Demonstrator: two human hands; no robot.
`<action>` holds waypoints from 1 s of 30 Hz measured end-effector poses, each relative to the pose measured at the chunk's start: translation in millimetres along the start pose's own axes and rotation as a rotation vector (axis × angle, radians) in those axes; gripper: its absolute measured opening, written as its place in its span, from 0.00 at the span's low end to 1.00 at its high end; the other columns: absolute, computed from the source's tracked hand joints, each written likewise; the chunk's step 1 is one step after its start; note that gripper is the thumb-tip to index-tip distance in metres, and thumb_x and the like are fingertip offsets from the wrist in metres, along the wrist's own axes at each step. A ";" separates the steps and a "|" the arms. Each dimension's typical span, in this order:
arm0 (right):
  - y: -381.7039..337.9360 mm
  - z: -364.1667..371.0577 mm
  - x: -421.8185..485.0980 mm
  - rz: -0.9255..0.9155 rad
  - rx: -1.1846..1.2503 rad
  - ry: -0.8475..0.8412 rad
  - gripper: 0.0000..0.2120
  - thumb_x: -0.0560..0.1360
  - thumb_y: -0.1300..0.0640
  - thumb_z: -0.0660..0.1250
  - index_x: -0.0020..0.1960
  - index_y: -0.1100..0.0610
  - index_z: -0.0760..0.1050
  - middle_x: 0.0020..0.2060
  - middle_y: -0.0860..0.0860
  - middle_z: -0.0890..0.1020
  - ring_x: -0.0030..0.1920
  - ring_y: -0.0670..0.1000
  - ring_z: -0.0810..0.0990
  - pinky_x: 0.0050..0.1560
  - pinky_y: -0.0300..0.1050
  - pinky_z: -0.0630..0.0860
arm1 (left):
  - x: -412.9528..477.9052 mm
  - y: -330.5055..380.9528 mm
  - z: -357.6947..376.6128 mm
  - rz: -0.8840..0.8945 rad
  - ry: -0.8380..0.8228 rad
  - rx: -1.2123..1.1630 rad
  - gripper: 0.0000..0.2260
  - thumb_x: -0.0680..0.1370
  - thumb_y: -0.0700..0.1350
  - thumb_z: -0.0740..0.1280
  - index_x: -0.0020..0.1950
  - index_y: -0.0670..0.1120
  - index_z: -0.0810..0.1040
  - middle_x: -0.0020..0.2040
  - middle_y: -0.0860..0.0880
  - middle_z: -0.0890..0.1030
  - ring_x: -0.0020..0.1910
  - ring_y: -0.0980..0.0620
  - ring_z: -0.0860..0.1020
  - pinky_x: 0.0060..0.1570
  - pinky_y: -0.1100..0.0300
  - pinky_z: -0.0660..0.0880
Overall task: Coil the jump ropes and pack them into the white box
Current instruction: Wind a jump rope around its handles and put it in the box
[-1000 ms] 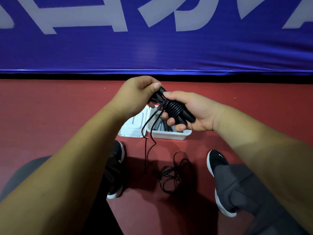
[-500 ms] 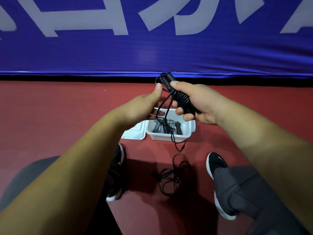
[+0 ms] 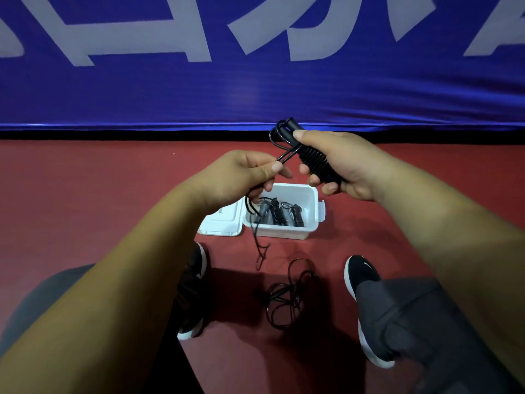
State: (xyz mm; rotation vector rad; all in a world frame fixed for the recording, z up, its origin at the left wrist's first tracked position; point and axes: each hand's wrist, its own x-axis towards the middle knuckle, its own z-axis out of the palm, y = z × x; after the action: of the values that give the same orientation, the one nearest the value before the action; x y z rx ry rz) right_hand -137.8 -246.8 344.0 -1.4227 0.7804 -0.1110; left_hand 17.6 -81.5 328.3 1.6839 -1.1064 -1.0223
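**Rope winding: final turns**

Your right hand [image 3: 349,163] grips the rope [image 3: 315,163], whose cord is wound tightly round the handles, and holds it above the box [image 3: 316,206]. Your left hand [image 3: 241,174] pinches the rope's free length just beside the bundle, and the rest hangs down past the box front towards the floor [image 3: 85,194].

Step in hand, by judgement: winding, nearly complete. Next, wrap the remaining length, secure the end, then lower the bundle in beside the coiled ropes [image 3: 278,213].

A loose rope [image 3: 287,297] lies on the red floor between your shoes [image 3: 360,277]. The lid [image 3: 224,220] lies just left of the box. A blue banner [image 3: 255,95] stands behind.
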 end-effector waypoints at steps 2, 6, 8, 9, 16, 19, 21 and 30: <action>-0.3 3.0 0.3 0.015 0.055 -0.040 0.24 0.78 0.34 0.71 0.59 0.54 0.79 0.42 0.56 0.82 0.32 0.51 0.76 0.25 0.39 0.62 | -0.6 1.3 -2.2 -0.005 0.014 0.081 0.10 0.86 0.50 0.65 0.59 0.52 0.87 0.37 0.50 0.75 0.35 0.51 0.69 0.37 0.57 0.68; 0.0 12.3 -2.4 0.043 0.068 -0.085 0.21 0.80 0.38 0.69 0.57 0.57 0.78 0.41 0.55 0.82 0.31 0.51 0.76 0.24 0.39 0.61 | -1.5 -3.0 -5.0 -0.027 -0.004 0.290 0.11 0.84 0.54 0.68 0.46 0.54 0.86 0.34 0.51 0.75 0.33 0.52 0.69 0.38 0.56 0.67; 0.3 15.1 -4.6 0.056 0.073 -0.098 0.17 0.81 0.42 0.68 0.56 0.57 0.77 0.40 0.56 0.81 0.31 0.51 0.75 0.24 0.39 0.60 | -0.6 -4.6 -7.0 -0.054 0.003 0.313 0.11 0.84 0.52 0.68 0.44 0.62 0.86 0.32 0.55 0.77 0.33 0.54 0.71 0.37 0.59 0.69; 0.6 16.3 -5.8 0.061 0.074 -0.111 0.15 0.82 0.44 0.67 0.55 0.57 0.77 0.40 0.56 0.80 0.31 0.51 0.75 0.24 0.38 0.59 | 0.1 -5.7 -8.6 -0.065 0.006 0.336 0.13 0.84 0.52 0.69 0.43 0.65 0.85 0.31 0.56 0.78 0.32 0.55 0.72 0.37 0.59 0.70; 5.6 22.5 -13.4 0.090 0.039 -0.251 0.12 0.83 0.49 0.65 0.56 0.59 0.76 0.38 0.55 0.79 0.30 0.50 0.72 0.24 0.38 0.57 | 0.1 -10.1 -13.6 -0.070 0.028 0.394 0.16 0.81 0.52 0.73 0.34 0.68 0.84 0.38 0.52 0.86 0.38 0.56 0.82 0.45 0.55 0.80; 7.9 25.4 -17.1 0.104 0.017 -0.316 0.14 0.83 0.49 0.65 0.53 0.60 0.78 0.38 0.56 0.79 0.30 0.50 0.72 0.24 0.39 0.57 | 2.4 -12.8 -15.2 -0.075 0.038 0.383 0.07 0.78 0.51 0.77 0.40 0.59 0.86 0.38 0.50 0.86 0.41 0.50 0.84 0.47 0.52 0.81; 10.7 26.8 -17.4 0.113 -0.032 -0.348 0.17 0.83 0.48 0.66 0.57 0.64 0.79 0.39 0.57 0.80 0.30 0.50 0.73 0.23 0.37 0.60 | 1.3 -13.2 -16.2 -0.093 0.007 0.410 0.05 0.77 0.50 0.78 0.42 0.54 0.85 0.38 0.50 0.86 0.40 0.50 0.84 0.46 0.53 0.80; 12.6 24.4 -25.0 0.272 -0.170 -0.593 0.15 0.83 0.51 0.67 0.57 0.64 0.76 0.45 0.65 0.86 0.30 0.50 0.72 0.22 0.37 0.63 | -1.8 -8.0 -17.7 -0.046 -0.030 0.517 0.15 0.78 0.35 0.71 0.52 0.55 0.88 0.46 0.52 0.88 0.48 0.45 0.86 0.54 0.46 0.82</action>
State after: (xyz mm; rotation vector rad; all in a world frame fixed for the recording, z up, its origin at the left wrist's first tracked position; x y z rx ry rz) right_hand -148.1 -211.2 341.8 -1.3905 0.4848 0.5763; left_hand 35.6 -74.1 326.5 2.1093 -1.4440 -0.8336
